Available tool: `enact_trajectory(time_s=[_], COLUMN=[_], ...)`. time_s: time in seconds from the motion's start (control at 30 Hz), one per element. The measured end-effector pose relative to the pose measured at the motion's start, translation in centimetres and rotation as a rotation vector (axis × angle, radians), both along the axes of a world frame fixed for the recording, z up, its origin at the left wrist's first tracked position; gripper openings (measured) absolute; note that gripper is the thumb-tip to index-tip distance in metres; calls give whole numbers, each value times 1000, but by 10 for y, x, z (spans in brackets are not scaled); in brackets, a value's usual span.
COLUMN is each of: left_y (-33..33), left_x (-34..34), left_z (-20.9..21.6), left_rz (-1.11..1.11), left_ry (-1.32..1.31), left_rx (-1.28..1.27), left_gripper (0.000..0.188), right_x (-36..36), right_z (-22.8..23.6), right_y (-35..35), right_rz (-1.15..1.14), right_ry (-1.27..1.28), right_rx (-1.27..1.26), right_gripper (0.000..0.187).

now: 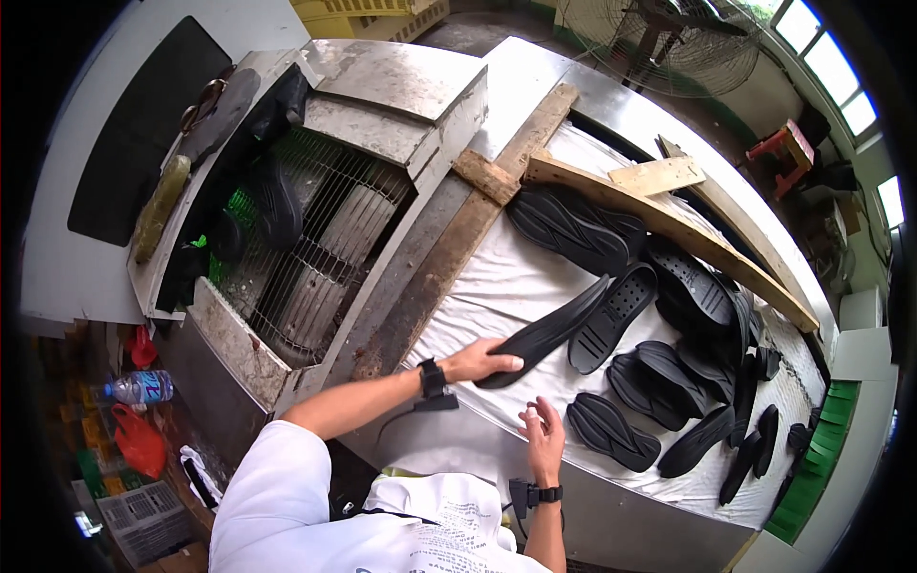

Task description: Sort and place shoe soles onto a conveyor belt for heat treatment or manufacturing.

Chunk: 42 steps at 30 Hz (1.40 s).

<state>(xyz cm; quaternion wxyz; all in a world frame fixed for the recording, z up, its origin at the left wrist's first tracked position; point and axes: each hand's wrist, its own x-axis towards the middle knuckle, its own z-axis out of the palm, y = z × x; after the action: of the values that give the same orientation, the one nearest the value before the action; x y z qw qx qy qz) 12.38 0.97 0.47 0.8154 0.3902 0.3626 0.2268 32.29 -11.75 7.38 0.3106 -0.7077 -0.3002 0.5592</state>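
My left grip [475, 361] is closed around one end of a black sole [546, 332], thumb laid over the top. The sole slants away from me, its far end up and to the right, above the white cloth [482, 286] that covers the surface [521, 72]. In my view it lies alongside a perforated sole [619, 307] that rests with its holes facing up; I cannot tell whether the two touch.

My right grip [544, 437] is bare and half wide, fingers loosely bent and apart, over the near edge of the cloth. Nearest to it, just to its right, lies a ribbed sole [613, 432]. A pair of soles [659, 384] sits close together beyond that, and more black soles crowd toward the right end of the cloth. A long wooden board [673, 244] runs along the far side, with several soles right beside it.

I wear a black band [433, 379] on my left wrist and a similar wristband [549, 494] on my right. To my left, a metal housing [396, 81] stands over wire mesh [330, 229], where a dark sole [277, 205] lies. Beyond the surface stands a large fan [659, 43].
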Motion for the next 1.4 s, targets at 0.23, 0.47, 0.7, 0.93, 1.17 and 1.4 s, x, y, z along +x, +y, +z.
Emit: enact_trajectory(time_s=[0.23, 0.47, 0.7, 0.93, 1.17, 1.4], left_y=[-131, -164, -186, -173, -25, 45], left_x=[-30, -133, -144, -92, 14, 93], left_z=[67, 64, 43, -17, -10, -45], left_rz=[521, 1118, 974, 762, 617, 582], left_ry=[11, 413, 273, 259, 129, 123], left_rx=[70, 20, -23, 222, 61, 30], left_gripper=[65, 46, 42, 22, 38, 41], right_x=[-71, -216, -347, -247, -11, 93], right_z=[34, 51, -14, -12, -39, -50], right_y=[16, 82, 145, 117, 128, 282], right_rz=[0, 515, 628, 353, 41, 141], right_ry=[428, 116, -96, -318, -695, -994], right_rx=[60, 388, 569, 638, 364, 425], right_gripper=[52, 64, 61, 50, 51, 77])
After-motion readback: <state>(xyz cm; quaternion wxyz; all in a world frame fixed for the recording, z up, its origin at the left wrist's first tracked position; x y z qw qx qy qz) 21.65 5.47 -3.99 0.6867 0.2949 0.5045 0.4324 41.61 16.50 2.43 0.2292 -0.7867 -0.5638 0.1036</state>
